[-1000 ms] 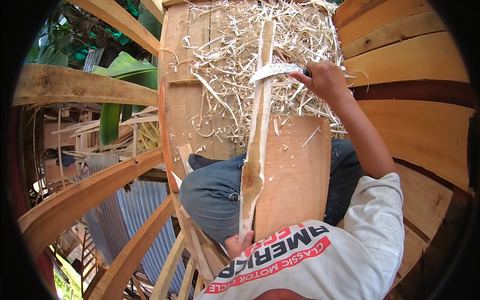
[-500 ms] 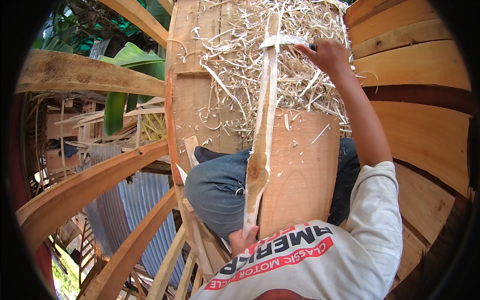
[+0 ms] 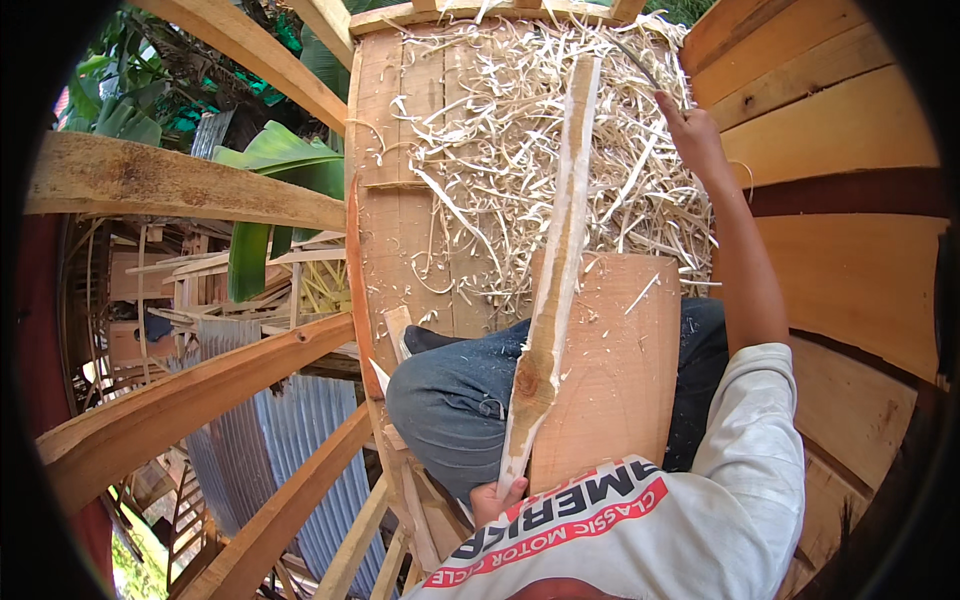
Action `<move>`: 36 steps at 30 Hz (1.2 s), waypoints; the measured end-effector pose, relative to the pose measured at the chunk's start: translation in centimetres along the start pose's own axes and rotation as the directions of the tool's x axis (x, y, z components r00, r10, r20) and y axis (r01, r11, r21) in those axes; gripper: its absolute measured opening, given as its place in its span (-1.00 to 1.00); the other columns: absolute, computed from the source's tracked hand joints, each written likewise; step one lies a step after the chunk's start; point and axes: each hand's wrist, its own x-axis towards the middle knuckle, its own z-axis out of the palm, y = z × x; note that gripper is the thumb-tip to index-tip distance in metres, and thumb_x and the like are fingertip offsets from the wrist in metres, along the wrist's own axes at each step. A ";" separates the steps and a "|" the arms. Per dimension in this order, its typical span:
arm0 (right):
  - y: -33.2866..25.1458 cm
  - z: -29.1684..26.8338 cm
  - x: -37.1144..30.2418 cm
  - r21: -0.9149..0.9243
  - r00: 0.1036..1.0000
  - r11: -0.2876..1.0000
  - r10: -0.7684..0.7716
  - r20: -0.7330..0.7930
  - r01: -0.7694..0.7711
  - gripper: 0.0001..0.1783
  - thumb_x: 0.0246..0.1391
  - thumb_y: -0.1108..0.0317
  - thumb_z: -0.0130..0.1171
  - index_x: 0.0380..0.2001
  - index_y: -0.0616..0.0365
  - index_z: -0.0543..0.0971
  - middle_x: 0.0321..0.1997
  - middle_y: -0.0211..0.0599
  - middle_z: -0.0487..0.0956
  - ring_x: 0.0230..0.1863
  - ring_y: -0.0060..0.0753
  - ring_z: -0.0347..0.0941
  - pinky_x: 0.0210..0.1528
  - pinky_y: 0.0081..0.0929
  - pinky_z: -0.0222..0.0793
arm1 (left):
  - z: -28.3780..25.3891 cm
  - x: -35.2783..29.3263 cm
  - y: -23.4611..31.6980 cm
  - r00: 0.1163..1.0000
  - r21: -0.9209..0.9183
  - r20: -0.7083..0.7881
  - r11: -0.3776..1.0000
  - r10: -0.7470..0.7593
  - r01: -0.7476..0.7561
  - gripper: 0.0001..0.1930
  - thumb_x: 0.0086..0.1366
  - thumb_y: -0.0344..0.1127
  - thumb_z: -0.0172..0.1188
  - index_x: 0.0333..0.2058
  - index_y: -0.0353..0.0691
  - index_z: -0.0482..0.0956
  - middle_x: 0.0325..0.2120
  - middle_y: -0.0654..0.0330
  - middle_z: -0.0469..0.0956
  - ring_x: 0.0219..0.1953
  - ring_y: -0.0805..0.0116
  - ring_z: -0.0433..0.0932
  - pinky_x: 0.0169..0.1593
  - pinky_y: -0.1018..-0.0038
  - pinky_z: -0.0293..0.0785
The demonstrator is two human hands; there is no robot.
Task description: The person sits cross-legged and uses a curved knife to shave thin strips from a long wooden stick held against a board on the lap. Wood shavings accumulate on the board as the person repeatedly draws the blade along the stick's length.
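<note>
A long, pale strip of wood (image 3: 562, 262) with a brown knot runs away from me, slanting to the right. My left hand (image 3: 497, 500) is closed round its near end, close against my shirt. At the far right my right hand (image 3: 696, 135) grips a knife with a curved blade (image 3: 634, 62); its handle is hidden inside my fist. The blade shows nearly edge-on, above the shavings and apart from the strip, to the right of its far end. Under the strip's middle lies a broad wooden board (image 3: 610, 365), reaching across my lap.
Curled wood shavings (image 3: 480, 150) heap over the far part of the plank floor (image 3: 420, 250). Wooden slats (image 3: 830, 130) wall the right side. Curved timber beams (image 3: 200, 400) stand along the left, with corrugated metal sheets (image 3: 305, 450) and green leaves (image 3: 275, 150) beyond.
My right hand has moved right and slightly down, turning the blade off the strip. The strip's far end has swung right. The whole view has shifted a little.
</note>
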 end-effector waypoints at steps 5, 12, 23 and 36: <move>0.4 1.4 -8.4 0.504 0.996 0.862 -0.083 0.039 0.052 -0.28 0.23 -0.20 -0.07 -0.82 0.13 0.24 -0.82 -0.58 0.12 -0.72 -0.71 0.02 -0.66 -0.51 -0.08 | -0.6 0.3 -0.8 0.995 0.072 0.013 0.992 0.099 -0.100 -0.50 0.21 -0.02 0.28 -0.73 -0.29 0.45 -0.76 0.38 0.41 -0.68 0.66 0.28 -0.64 0.55 0.12; -6.0 0.5 -14.3 0.134 0.918 0.925 -0.372 0.134 0.356 -0.17 0.11 -0.36 -0.09 -0.81 0.24 0.47 -0.83 -0.16 0.37 -0.74 -0.17 0.36 -0.65 -0.29 0.22 | -1.0 0.3 -0.6 0.984 0.038 0.069 0.986 0.162 -0.165 -0.46 0.25 0.03 0.21 -0.75 -0.24 0.39 -0.80 0.37 0.35 -0.75 0.63 0.24 -0.67 0.56 0.08; -6.1 2.7 -6.2 -0.293 0.889 0.847 -0.458 0.023 0.444 -0.08 -0.03 -0.55 -0.17 -0.84 0.19 0.47 -0.80 -0.19 0.44 -0.67 -0.21 0.50 -0.58 -0.28 0.45 | -0.2 0.5 -0.8 0.996 0.076 -0.029 0.994 0.082 -0.080 -0.48 0.24 0.02 0.22 -0.75 -0.25 0.42 -0.81 0.35 0.37 -0.74 0.62 0.27 -0.66 0.55 0.15; -7.5 4.4 0.5 -0.331 0.966 0.908 -0.225 0.131 0.256 0.04 -0.09 -0.65 -0.32 -0.65 0.26 0.56 -0.47 0.07 0.57 -0.38 -0.08 0.58 -0.34 -0.16 0.50 | -0.2 0.5 -0.5 0.998 -0.012 -0.042 0.999 0.043 -0.044 -0.50 0.26 -0.03 0.22 -0.75 -0.22 0.42 -0.79 0.39 0.37 -0.73 0.63 0.26 -0.65 0.55 0.13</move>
